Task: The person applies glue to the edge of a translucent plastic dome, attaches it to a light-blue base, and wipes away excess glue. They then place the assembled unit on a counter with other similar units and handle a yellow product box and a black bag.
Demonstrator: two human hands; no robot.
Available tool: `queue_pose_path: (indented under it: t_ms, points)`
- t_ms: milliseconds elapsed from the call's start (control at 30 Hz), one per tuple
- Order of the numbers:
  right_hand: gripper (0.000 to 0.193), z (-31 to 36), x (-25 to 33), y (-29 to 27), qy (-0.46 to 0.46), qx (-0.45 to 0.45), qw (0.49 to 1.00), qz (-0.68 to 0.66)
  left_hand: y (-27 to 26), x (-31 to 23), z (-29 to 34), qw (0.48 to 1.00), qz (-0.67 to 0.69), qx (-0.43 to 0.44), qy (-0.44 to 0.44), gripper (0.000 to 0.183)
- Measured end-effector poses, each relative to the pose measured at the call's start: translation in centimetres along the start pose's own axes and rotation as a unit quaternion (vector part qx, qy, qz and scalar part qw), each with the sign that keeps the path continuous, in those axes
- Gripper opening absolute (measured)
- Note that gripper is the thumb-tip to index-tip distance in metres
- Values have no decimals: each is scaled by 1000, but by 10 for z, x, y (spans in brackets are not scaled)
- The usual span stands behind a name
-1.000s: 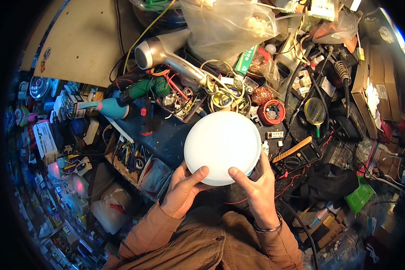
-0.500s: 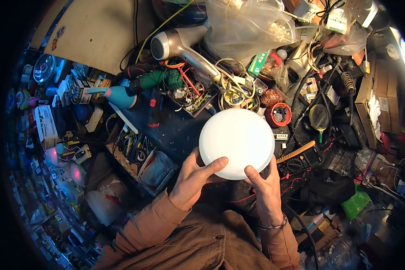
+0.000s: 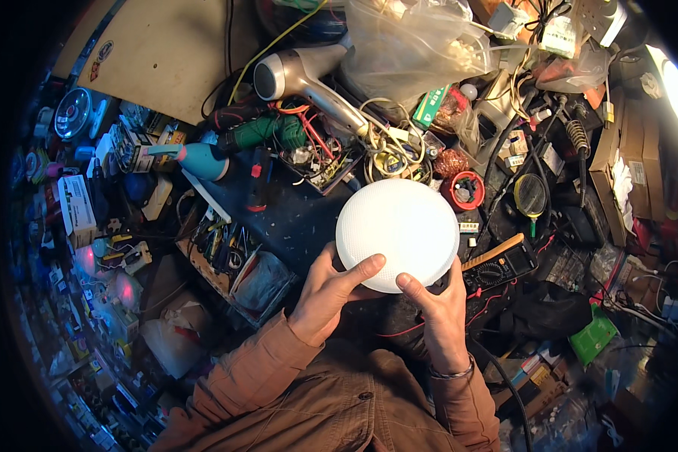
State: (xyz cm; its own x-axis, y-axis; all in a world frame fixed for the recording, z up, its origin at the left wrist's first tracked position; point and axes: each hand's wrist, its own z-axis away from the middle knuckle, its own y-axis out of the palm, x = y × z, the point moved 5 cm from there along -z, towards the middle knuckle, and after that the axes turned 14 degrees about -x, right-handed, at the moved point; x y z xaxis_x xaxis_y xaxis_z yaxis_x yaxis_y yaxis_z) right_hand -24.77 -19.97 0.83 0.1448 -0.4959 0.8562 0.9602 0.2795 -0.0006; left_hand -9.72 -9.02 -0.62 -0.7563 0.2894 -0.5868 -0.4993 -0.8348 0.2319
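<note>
A round white dome-shaped lamp cover (image 3: 396,230) with a fine textured surface is held over the middle of a cluttered workbench. My left hand (image 3: 330,290) grips its lower left rim, thumb lying on the white face. My right hand (image 3: 438,305) grips the lower right rim, thumb on top too. Both forearms come up from the lower edge in brown sleeves, and a thin bracelet sits on the right wrist.
A silver hair dryer (image 3: 309,81) lies behind the cover, beside tangled wires and a circuit board (image 3: 320,162). A multimeter (image 3: 499,264) sits just right of my right hand. A red tape roll (image 3: 465,190), a blue-tipped tool (image 3: 196,160) and a tool tray (image 3: 230,260) surround it.
The cover and both hands sit slightly further right and lower in the view as the camera shifted. My left thumb now lies flatter across the white face. The grip is unchanged.
</note>
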Motion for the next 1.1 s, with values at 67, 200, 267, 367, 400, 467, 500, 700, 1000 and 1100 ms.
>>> queue_pose_path:
  t_ms: [67,200,267,367,400,467,500,700,1000,1100]
  points:
    - [95,1,-1,0,-12,0,1000,-9,0,1,0,1000,-1,2,0,87]
    - [95,0,-6,-5,14,-18,999,22,0,1,1,999,-46,-1,-1,83]
    - [95,0,-8,-9,30,-20,999,2,0,-1,2,999,-40,7,-19,82]
    - [91,0,-12,-17,90,-14,994,-53,-2,-10,5,998,-1,40,-41,83]
    - [89,0,-14,-20,110,-11,991,-74,-2,-13,6,997,22,51,-48,85]
    - [85,3,-17,-25,125,3,987,-98,-4,-18,10,998,-30,42,-31,94]
    - [85,4,-19,-27,131,7,984,-118,-5,-21,12,998,-39,37,-27,96]
    - [82,10,-32,-31,190,51,958,-206,-11,-32,19,995,-97,0,36,91]
    - [89,20,-46,-44,289,49,909,-297,-25,-65,15,897,-233,-2,376,69]
    - [93,25,-50,-44,299,114,893,-317,-14,-94,26,717,-372,144,572,116]
